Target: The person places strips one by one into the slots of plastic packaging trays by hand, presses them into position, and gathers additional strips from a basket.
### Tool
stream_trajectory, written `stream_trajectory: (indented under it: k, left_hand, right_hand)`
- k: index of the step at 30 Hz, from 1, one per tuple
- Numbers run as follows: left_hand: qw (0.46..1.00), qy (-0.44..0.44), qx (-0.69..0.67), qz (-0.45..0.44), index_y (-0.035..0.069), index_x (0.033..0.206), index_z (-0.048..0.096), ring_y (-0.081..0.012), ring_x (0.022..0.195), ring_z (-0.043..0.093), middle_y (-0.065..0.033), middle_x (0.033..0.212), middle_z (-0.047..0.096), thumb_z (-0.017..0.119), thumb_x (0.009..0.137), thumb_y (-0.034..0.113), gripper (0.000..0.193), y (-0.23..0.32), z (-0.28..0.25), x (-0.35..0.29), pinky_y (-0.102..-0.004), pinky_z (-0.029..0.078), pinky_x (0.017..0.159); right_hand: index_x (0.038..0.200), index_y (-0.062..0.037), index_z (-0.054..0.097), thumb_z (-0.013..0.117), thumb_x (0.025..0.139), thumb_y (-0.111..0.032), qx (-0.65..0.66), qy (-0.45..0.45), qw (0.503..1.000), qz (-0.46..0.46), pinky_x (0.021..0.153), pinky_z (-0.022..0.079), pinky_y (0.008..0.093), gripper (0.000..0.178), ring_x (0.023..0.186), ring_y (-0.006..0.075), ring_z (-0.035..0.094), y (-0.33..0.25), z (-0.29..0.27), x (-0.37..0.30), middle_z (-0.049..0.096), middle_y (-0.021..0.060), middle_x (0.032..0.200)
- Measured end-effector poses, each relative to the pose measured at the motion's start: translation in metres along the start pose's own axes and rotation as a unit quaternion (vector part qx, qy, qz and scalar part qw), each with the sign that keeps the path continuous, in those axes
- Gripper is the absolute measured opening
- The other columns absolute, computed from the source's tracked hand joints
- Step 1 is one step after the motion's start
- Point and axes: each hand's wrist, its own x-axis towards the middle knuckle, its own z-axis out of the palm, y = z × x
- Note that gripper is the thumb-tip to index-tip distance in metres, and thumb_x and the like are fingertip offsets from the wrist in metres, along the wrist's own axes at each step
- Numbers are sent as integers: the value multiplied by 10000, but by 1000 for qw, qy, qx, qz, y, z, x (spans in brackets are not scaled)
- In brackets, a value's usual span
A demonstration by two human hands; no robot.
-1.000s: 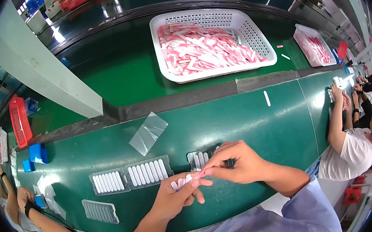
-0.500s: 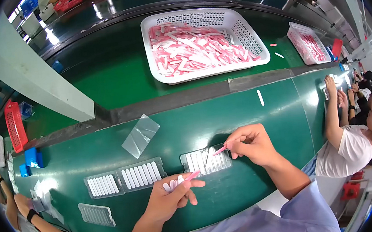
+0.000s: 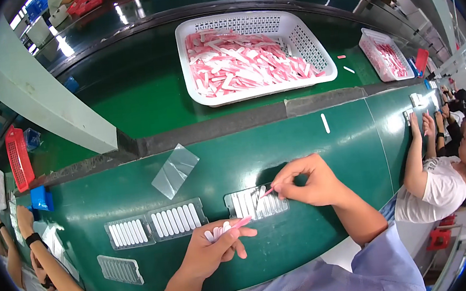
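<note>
My right hand (image 3: 310, 183) pinches a slim pink strip (image 3: 269, 191) between thumb and fingers, over a clear slotted tray (image 3: 277, 208). White round-ended strips (image 3: 243, 204) lie in that tray's left slots, and one white strip (image 3: 261, 197) slants across the slots near my fingertips. A bunch of white strips (image 3: 217, 232) sits in my left hand (image 3: 212, 251), whose thumb holds a pink one (image 3: 242, 222) sticking out to the right. Just left of this hand, two joined clear trays (image 3: 151, 230) hold rows of white strips.
An unfilled clear tray (image 3: 120, 269) lies at the lower left. Behind the trays is a clear plastic sleeve (image 3: 175, 172). A white basket (image 3: 261, 94) piled with pink and white strips stands at the back. One loose strip (image 3: 325, 123) lies right of centre. Co-workers (image 3: 435, 182) sit on both sides.
My right hand has shifted slightly left with the pink strip, and the white strip by its fingertips slants more visibly. My left hand is nearly still. The left co-worker's arm has risen.
</note>
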Motion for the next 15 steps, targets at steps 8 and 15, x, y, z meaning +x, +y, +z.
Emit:
stream_trajectory:
  k: [8,15]
  left_hand:
    - [1000,-6,6,0,-64,1334,611,-143,657,671,-206,1133,735,555,1060,100,324,-1,0,0,-224,311,452]
    - [1000,-11,-1,1,-59,1337,612,-135,653,665,-198,1131,738,551,1061,98,324,1,0,-1,-222,310,450]
  right_hand:
    - [850,-41,731,783,824,-91,-174,-152,973,-29,536,444,284,76,578,93,565,-2,3,32,695,19,715]
    - [1099,-107,683,774,790,-185,-382,-162,905,-92,855,423,376,332,683,210,587,-4,18,39,554,7,653]
